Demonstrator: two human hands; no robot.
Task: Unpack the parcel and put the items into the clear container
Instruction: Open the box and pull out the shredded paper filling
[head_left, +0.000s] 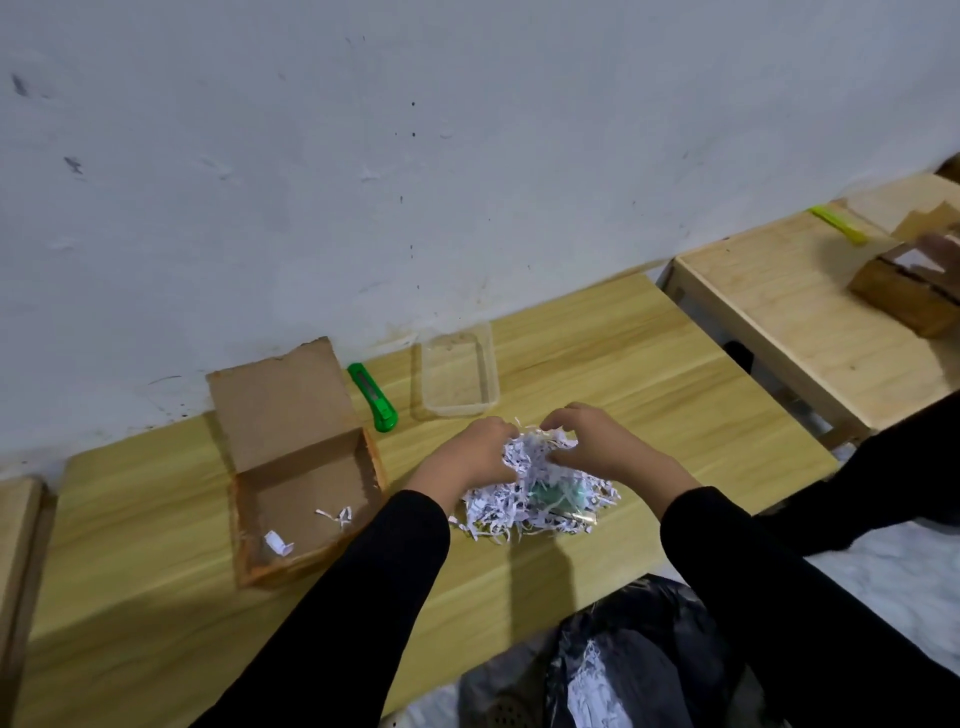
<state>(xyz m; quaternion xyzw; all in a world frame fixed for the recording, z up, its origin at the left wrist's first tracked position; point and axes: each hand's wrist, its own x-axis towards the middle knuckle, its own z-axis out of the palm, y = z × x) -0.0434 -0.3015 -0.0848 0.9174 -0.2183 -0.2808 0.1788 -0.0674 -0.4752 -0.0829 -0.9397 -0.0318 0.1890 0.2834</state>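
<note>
Head view: left hand (477, 453), right hand (589, 441) clutch shredded paper (491, 512), teal item (548, 493) beside grip

One heap of shredded paper (524, 499) lies gripped between the left hand (475, 449) and the right hand (587, 441), and one greenish item (550, 493) shows inside it. There are two cardboard boxes: an open box (301, 488) just left of the left hand, holding three stray scraps (279, 543), and a second box (904, 299) far to the right of the right hand. Two cutters: a green cutter (372, 397) beyond the left hand, a yellow cutter (839, 224) far right. One clear container (488, 374) lies beyond both hands. One black bag (623, 665) sits under the forearms.
</note>
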